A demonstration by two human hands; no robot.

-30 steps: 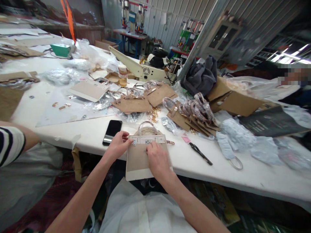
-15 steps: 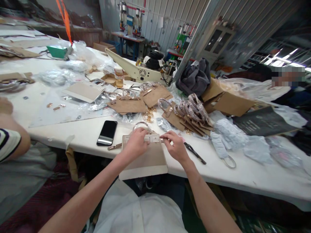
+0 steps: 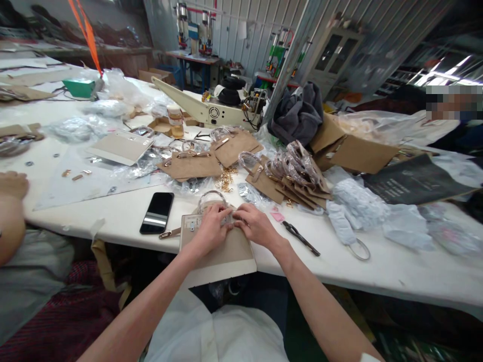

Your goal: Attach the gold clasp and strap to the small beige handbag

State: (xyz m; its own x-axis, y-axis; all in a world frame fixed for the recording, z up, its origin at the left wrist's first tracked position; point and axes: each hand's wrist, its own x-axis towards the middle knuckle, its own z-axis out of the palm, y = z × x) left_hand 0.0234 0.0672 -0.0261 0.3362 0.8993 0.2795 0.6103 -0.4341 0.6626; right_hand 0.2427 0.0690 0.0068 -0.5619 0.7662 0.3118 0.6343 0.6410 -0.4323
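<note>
A beige bag panel [image 3: 226, 259] lies in front of me, overhanging the table's front edge. A plastic-wrapped loop handle [image 3: 212, 195] shows behind its upper edge, and a brown strap with a metal end [image 3: 169, 233] sticks out at its left. My left hand [image 3: 212, 229] rests over the panel's upper part, its fingers closed at the top edge. Close beside it, my right hand [image 3: 253, 224] has its fingertips pinched together at the same edge. Whatever lies between those right fingertips is hidden.
A black phone [image 3: 157, 213] lies left of the panel, dark tweezers [image 3: 301, 238] to the right. Beyond are brown bag pieces [image 3: 193, 165], small gold fittings [image 3: 226, 179], wrapped handles [image 3: 294, 166] and a jar [image 3: 175, 121]. Another person's hand [image 3: 13, 186] rests at far left.
My right hand has moved left from the panel's right corner, close to my left hand. The strap piece it pinched at that corner no longer shows. The view has shifted slightly.
</note>
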